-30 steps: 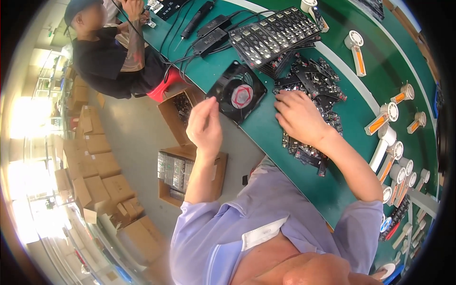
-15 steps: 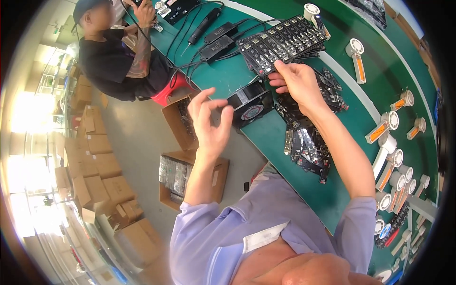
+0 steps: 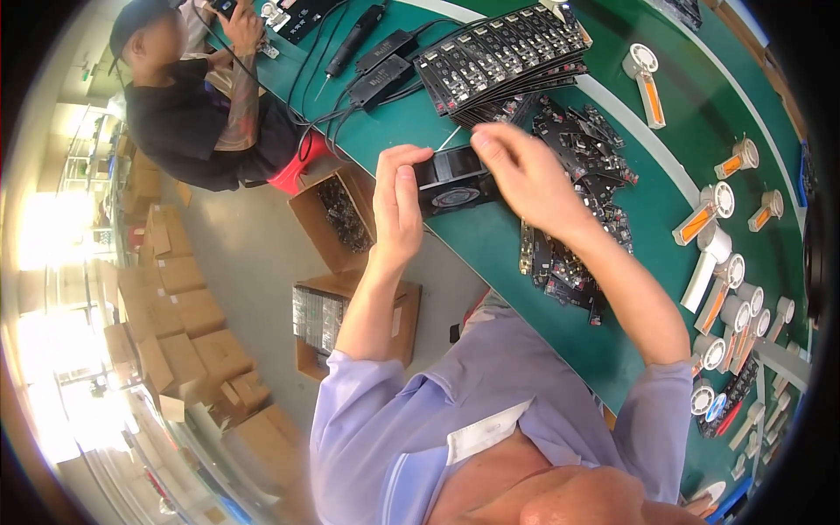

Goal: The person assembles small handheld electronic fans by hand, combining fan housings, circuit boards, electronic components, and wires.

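Observation:
At the edge of the green bench (image 3: pixel 472 254), a square black box fan (image 3: pixel 457 194) with a round grille sits between my two hands. My left hand (image 3: pixel 399 206) is closed against the fan's left side, thumb and fingers at its upper corner. On the opposite side, my right hand (image 3: pixel 535 184) curls round the fan's upper right corner; its fingers are slightly blurred and partly hidden. Just beyond the fan lies a stack of black circuit board panels (image 3: pixel 499 57). Loose narrow circuit boards (image 3: pixel 604 166) are heaped beside and beneath my right forearm.
A black electric screwdriver (image 3: pixel 354 42) and two cabled black boxes (image 3: pixel 381 80) lie at the far left of the bench. White handheld fans (image 3: pixel 649 92) line the right. Cardboard boxes (image 3: pixel 398 337) stand on the floor. Another person (image 3: pixel 188 114) works at the far left.
My right hand has left the stacked panels and come down to the fan. My left hand, held with fingers apart before, has closed in on the fan's left side. The view has shifted slightly.

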The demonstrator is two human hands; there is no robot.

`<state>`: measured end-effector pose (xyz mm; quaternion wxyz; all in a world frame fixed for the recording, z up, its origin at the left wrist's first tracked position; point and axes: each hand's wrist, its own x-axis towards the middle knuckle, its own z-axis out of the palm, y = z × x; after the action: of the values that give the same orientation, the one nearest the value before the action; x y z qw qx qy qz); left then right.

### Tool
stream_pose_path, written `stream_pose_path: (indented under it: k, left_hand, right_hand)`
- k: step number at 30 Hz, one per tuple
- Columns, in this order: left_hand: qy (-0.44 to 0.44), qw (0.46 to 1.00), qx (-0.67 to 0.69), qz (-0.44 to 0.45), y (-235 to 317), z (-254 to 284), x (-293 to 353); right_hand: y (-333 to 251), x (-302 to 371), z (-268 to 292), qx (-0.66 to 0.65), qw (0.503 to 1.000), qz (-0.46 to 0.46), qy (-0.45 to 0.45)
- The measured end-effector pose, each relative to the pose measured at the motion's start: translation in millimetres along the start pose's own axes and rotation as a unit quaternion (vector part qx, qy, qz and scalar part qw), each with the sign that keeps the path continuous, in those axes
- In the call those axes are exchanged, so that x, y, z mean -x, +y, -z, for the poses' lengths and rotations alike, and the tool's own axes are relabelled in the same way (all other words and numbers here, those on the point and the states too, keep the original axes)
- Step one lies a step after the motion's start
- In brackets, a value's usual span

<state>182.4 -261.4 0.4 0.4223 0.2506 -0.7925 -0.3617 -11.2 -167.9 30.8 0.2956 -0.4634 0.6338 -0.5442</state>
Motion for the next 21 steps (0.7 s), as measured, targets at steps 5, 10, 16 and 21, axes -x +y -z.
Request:
stream_pose_path:
  k: [5,10,16,21]
  left_hand:
    - [-0.078,0.989,0.024,0.121,7.3,38.0,-19.6]
    - [-0.114,0.986,-0.062,0.100,1.0,24.5,-119.8]
    - [-0.129,0.947,0.121,0.267,-64.0,-21.7,-150.7]
    - [-0.168,0.954,0.029,0.247,-31.7,-22.4,-153.9]
  right_hand:
    - [2.7,3.8,10.5,0.046,0.992,0.061,0.097]
    - [28.2,-53.7,78.2,0.084,0.941,-0.116,0.307]
    - [45.2,-92.1,93.8,-0.045,0.973,-0.141,0.175]
    - [58.8,-101.3,107.3,0.071,0.979,-0.075,0.174]
